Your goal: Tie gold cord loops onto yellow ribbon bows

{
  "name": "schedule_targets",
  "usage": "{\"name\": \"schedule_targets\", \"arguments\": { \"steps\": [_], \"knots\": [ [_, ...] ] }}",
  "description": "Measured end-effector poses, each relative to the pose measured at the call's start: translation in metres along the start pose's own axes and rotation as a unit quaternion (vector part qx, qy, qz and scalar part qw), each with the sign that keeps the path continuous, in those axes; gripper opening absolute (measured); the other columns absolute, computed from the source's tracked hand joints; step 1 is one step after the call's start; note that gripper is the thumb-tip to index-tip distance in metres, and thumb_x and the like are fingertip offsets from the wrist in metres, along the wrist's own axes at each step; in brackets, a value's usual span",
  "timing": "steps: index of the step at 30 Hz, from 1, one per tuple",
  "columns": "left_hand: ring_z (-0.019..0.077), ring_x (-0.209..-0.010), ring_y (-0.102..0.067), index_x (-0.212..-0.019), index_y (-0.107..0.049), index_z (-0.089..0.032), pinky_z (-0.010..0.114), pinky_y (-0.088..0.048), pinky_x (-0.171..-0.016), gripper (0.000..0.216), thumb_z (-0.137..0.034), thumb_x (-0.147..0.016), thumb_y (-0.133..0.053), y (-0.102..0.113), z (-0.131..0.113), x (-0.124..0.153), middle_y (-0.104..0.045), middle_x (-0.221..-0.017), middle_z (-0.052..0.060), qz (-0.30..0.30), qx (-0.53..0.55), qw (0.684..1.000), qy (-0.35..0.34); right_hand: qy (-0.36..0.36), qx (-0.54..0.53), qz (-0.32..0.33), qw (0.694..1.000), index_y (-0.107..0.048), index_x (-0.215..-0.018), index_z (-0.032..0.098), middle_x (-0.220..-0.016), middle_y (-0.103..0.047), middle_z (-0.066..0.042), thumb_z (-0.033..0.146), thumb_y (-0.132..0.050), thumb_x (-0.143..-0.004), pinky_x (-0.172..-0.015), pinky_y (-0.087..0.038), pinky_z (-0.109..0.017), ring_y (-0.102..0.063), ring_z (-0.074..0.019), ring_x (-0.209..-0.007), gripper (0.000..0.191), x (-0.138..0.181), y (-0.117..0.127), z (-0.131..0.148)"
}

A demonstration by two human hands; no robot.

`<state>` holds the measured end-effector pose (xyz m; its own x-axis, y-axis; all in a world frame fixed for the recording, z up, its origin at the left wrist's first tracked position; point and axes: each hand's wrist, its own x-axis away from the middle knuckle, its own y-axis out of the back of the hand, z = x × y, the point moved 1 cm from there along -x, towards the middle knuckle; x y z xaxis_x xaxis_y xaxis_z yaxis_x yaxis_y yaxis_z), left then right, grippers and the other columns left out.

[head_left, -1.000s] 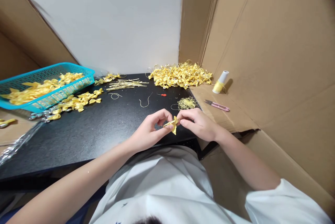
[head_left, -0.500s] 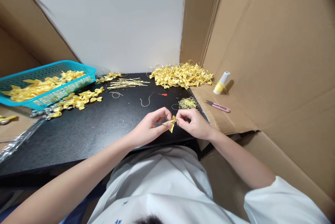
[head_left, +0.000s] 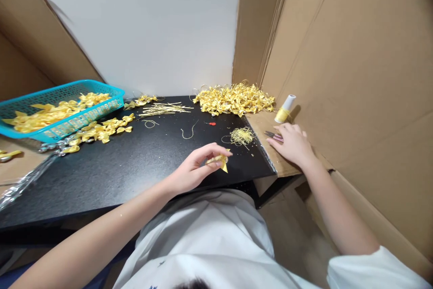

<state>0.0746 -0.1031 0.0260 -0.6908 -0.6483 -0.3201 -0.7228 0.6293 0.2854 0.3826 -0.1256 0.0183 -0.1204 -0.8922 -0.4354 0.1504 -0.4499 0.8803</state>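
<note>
My left hand (head_left: 199,167) pinches a small yellow ribbon bow (head_left: 224,165) between thumb and fingers, above the front of the black table. Over on the right, my right hand (head_left: 295,142) lies across a pair of pink thread snips (head_left: 278,138) on the cardboard. Its thumb and fingers are apart on either side of the snips, whose dark blades stick out to the left; the hand covers the handle end. Behind the bow lies a tangle of thin yellow cord (head_left: 241,136).
A blue basket (head_left: 123,94) of yellow bows stands at left, with more bows (head_left: 101,130) before it. Yellow cord lengths (head_left: 165,108) lie mid-table, near a big bow pile (head_left: 237,99). A thread spool (head_left: 284,109) stands by the cardboard wall (head_left: 355,54).
My right hand has let go of the bow and moved right, onto the thread snips. My left hand keeps the bow in nearly the same place.
</note>
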Motion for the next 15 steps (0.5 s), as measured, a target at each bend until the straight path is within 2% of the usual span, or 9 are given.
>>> {"name": "schedule_targets", "arguments": {
  "steps": [2, 4, 9, 12, 15],
  "knots": [
    [0.0148, -0.08, -0.058, -0.093, -0.065, -0.018, 0.029, -0.045, -0.076, 0.016, -0.032, -0.091, -0.058, -0.004, -0.001, -0.003, -0.063, -0.089, 0.007, 0.009, -0.01, 1.0, -0.026, -0.021, 0.039, 0.027, 0.999, -0.068, -0.101, 0.018, -0.109, -0.065, -0.015, 0.042, -0.059, -0.085, -0.084, -0.041, -0.046, -0.052, -0.0333, -0.104, 0.03, 0.005, -0.008, -0.018],
    [0.0142, -0.076, -0.058, -0.085, -0.065, -0.017, 0.029, -0.044, -0.073, 0.017, -0.031, -0.091, -0.057, -0.008, -0.002, -0.006, -0.064, -0.083, 0.006, 0.015, -0.02, 0.999, -0.047, -0.028, 0.036, 0.037, 0.998, -0.068, -0.094, 0.019, -0.103, -0.065, -0.013, 0.038, -0.054, -0.089, -0.083, -0.042, -0.045, -0.053, -0.0308, -0.1, 0.024, 0.009, -0.014, -0.024],
    [0.0148, -0.074, -0.06, -0.081, -0.066, -0.017, 0.029, -0.045, -0.07, 0.016, -0.029, -0.09, -0.059, -0.015, -0.005, -0.009, -0.067, -0.08, 0.007, 0.009, -0.055, 0.996, -0.075, -0.045, 0.015, 0.022, 0.999, -0.065, -0.088, 0.018, -0.098, -0.064, -0.013, 0.033, -0.052, -0.09, -0.084, -0.043, -0.045, -0.055, -0.0297, -0.097, 0.02, 0.004, -0.023, -0.023],
    [0.015, -0.075, -0.062, -0.08, -0.068, -0.017, 0.028, -0.046, -0.07, 0.015, -0.027, -0.089, -0.061, -0.019, -0.005, -0.013, -0.069, -0.079, 0.007, -0.015, -0.091, 0.993, -0.08, -0.086, -0.043, 0.003, 0.995, -0.063, -0.091, 0.017, -0.099, -0.064, -0.014, 0.029, -0.053, -0.09, -0.084, -0.044, -0.043, -0.057, -0.0297, -0.097, 0.016, -0.001, -0.022, -0.022],
    [0.0149, -0.074, -0.062, -0.081, -0.07, -0.018, 0.026, -0.047, -0.068, 0.014, -0.028, -0.087, -0.062, -0.023, -0.003, -0.02, -0.07, -0.079, 0.006, -0.052, -0.131, 0.988, -0.058, -0.109, -0.165, -0.024, 0.98, -0.058, -0.098, 0.015, -0.098, -0.065, -0.014, 0.026, -0.046, -0.093, -0.079, -0.046, -0.039, -0.06, -0.026, -0.091, 0.017, 0.003, -0.014, -0.009]
  ]
}}
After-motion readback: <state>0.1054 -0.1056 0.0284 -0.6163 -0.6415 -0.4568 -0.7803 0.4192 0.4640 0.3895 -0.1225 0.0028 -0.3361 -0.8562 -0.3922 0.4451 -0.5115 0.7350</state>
